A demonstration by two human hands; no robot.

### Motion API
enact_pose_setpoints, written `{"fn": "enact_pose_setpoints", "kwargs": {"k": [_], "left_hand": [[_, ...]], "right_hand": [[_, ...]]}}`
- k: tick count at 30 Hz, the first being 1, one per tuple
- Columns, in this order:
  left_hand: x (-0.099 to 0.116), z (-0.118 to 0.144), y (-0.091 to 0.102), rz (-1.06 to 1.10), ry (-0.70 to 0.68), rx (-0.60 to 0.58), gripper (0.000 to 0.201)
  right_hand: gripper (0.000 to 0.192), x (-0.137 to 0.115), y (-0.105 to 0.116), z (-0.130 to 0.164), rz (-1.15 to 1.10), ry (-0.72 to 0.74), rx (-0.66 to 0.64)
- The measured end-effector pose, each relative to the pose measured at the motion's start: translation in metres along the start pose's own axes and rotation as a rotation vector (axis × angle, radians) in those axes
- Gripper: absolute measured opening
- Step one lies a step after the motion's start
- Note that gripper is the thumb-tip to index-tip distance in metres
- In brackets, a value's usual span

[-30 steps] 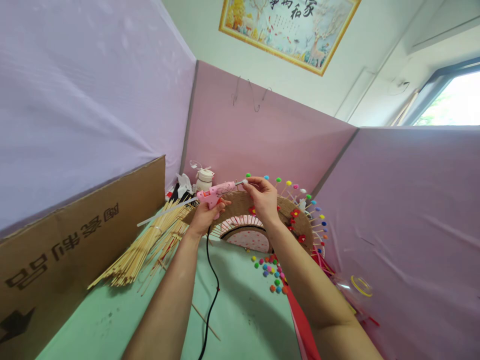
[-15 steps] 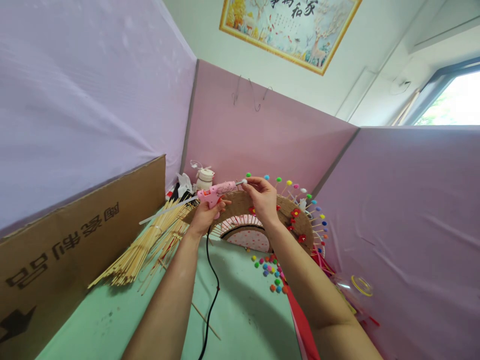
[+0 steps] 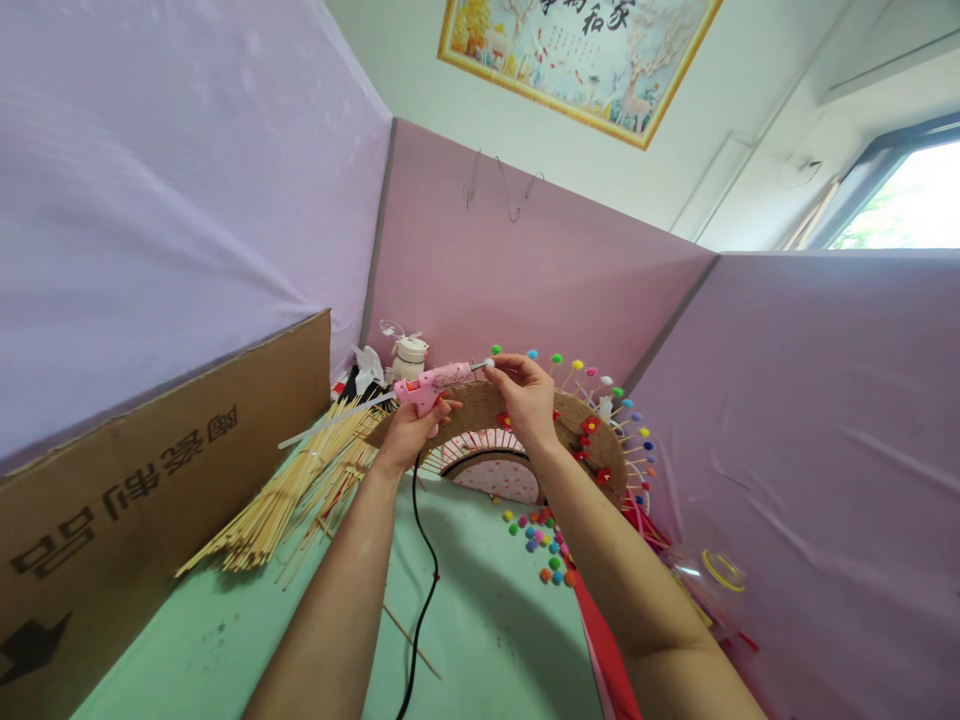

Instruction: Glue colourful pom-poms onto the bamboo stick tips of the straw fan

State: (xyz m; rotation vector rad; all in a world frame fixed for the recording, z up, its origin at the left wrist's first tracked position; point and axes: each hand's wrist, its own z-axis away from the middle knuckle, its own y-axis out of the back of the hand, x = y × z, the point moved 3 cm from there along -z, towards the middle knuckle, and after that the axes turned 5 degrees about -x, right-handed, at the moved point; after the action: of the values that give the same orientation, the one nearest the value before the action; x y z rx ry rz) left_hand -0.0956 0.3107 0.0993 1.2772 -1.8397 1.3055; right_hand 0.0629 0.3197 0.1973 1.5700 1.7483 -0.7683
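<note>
My left hand (image 3: 411,428) is closed round the handle of a pink hot glue gun (image 3: 442,380), whose nozzle points right. A long white glue stick (image 3: 337,418) juts from its back end. My right hand (image 3: 525,392) pinches a small white pom-pom (image 3: 490,364) at the nozzle tip. Behind both hands stands a fan-shaped piece with a brown arched band (image 3: 480,408), red flowers (image 3: 591,426) and thin sticks. Coloured pom-poms (image 3: 577,365) top the sticks along its outer edge. My right hand covers part of the band.
A bundle of bamboo sticks (image 3: 262,510) lies left, beside a cardboard box (image 3: 165,480). Loose pom-poms (image 3: 541,540) are scattered on the green table (image 3: 480,620). The gun's black cord (image 3: 426,610) runs toward me. A white bottle (image 3: 409,358) stands behind; a clear jar (image 3: 705,570) is at right.
</note>
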Motion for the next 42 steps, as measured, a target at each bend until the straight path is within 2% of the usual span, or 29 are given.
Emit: {"fn": "enact_pose_setpoints", "kwargs": {"k": [18,42], "left_hand": [[-0.0017,-0.0005,0.0014,-0.034,0.008,-0.011,0.046],[-0.0024,0.0003,0.0039,-0.056,0.034,-0.015,0.045]], "right_hand": [[0.018,-0.0009,0.0,0.0004,0.009,0.013,-0.001],[0.02,0.0006,-0.0014,0.0003,0.015,0.012,0.012]]}}
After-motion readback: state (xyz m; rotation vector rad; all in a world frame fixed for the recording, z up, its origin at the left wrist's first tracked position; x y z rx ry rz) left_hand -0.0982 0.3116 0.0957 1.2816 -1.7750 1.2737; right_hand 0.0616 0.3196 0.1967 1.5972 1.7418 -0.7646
